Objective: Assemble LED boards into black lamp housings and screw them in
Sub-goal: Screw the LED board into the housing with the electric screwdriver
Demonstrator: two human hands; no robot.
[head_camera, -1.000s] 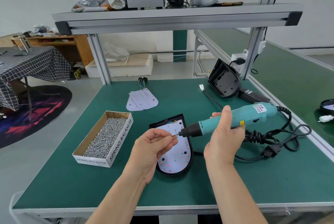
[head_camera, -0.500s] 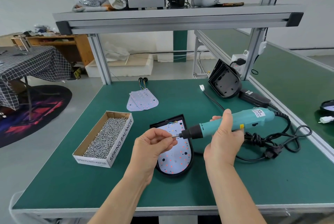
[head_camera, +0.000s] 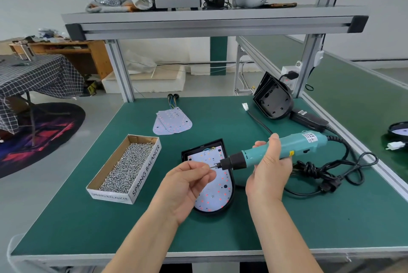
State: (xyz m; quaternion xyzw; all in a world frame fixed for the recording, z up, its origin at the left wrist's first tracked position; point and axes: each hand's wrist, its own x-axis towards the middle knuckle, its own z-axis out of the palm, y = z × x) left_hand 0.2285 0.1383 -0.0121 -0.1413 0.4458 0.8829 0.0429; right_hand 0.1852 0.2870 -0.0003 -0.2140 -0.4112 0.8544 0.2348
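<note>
Head view. Left hand (head_camera: 185,186) pinches a screw (head_camera: 211,166), barely discernible, at the bit of the electric screwdriver (head_camera: 293,147); right hand (head_camera: 269,175) grips its teal body. Since one second ago: screwdriver's rear slightly lower. LED board (head_camera: 217,191) sits in black housing (head_camera: 208,212), table (head_camera: 88,217) centre; screw box (head_camera: 142,174) at 9 o'clock of it. Left hand hides board's left edge.

Screw box (head_camera: 123,169) left of housing (head_camera: 229,204), spare LED boards (head_camera: 172,121) behind, empty housings (head_camera: 273,101) far right.

White walls, grey floor (head_camera: 106,118) (checked tablecloth (head_camera: 39,74) at left).
</note>
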